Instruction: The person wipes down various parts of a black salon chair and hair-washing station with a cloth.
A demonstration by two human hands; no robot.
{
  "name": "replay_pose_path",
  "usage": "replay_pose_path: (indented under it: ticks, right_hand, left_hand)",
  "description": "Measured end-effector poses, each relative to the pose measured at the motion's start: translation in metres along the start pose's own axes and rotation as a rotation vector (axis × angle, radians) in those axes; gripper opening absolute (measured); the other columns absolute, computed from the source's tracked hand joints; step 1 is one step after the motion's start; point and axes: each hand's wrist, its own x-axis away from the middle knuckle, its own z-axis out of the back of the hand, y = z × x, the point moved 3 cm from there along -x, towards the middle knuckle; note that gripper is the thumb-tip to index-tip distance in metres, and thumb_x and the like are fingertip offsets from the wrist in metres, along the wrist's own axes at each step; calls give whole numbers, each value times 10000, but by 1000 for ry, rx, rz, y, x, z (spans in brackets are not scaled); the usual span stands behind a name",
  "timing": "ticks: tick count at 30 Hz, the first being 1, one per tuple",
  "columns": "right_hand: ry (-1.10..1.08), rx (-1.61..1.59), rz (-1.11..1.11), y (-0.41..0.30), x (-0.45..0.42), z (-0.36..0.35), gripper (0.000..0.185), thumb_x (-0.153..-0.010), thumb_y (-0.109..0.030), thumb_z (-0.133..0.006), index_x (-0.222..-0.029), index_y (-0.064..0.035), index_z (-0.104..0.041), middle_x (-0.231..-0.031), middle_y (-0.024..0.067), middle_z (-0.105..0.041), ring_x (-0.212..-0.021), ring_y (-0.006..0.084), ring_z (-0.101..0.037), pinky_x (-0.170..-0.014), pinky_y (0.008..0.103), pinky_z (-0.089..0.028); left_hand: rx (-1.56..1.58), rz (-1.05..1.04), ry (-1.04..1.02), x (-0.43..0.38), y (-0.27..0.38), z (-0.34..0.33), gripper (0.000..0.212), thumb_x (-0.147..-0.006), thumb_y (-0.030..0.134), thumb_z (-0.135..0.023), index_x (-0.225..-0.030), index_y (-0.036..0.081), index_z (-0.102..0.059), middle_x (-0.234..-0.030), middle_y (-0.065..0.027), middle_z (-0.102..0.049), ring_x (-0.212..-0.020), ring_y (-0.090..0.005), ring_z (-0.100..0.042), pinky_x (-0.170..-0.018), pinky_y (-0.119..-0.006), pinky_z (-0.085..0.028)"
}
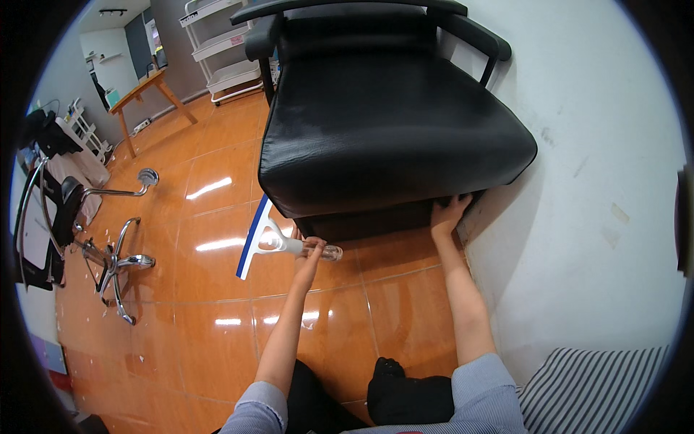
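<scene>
A black leather-like armchair (379, 130) stands before me, its front lower edge towards me. My left hand (309, 250) is closed around the clear bottle handle of a window squeegee (276, 238) near the chair's left front corner; the fingertips are partly hidden under that corner. The squeegee's white head and blue-edged blade point to the left. My right hand (451, 216) is at the underside of the chair's right front corner, its fingers partly hidden beneath the seat, with a dark thing at the fingertips that I cannot make out.
A pale wall (585, 217) runs close along the chair's right side. Chrome-legged swivel stool bases (114, 263) stand at left on the orange tiled floor (211, 282). A white trolley (227, 51) and wooden table (141, 92) stand behind. Striped fabric (591, 390) lies at lower right.
</scene>
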Motion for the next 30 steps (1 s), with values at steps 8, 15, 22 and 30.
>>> replay_pose_path:
  ticks: [8,15,22,30]
  right_hand:
    - [-437,-66,345,-88,87,-61,792,-513,-72,-822,-1248,-57,-528,-1411,284,-289,-1305,475,-288,-1009,466,-400]
    - [-433,-8,476,-122,113,-79,682,-550,-59,-776,-1199,-118,-571,-1294,234,-402,-1180,470,-407,-898,482,-473]
    - [-427,34,780,-161,144,-113,516,-685,-141,-675,-1192,-191,-587,-1141,163,-488,-1004,404,-522,-784,446,-519]
    - [-512,61,985,-184,149,-109,350,-797,-180,-566,-1142,-154,-616,-1137,127,-513,-1011,328,-524,-763,379,-531]
  left_hand:
    - [-15,97,-95,1,9,2,849,-880,107,-617,-1485,51,-23,-928,-44,-602,-916,-121,-573,-906,-301,-434]
    - [77,10,-72,3,14,5,192,-887,122,-633,-1034,33,-549,-900,-23,-618,-913,-123,-585,-855,-273,-452]
    - [76,86,-130,3,18,3,142,-893,129,-616,-988,32,-579,-910,-28,-624,-927,-132,-587,-837,-279,-460]
    - [-5,137,-126,7,8,10,190,-890,110,-611,-1051,26,-554,-930,-42,-618,-914,-140,-593,-826,-277,-467]
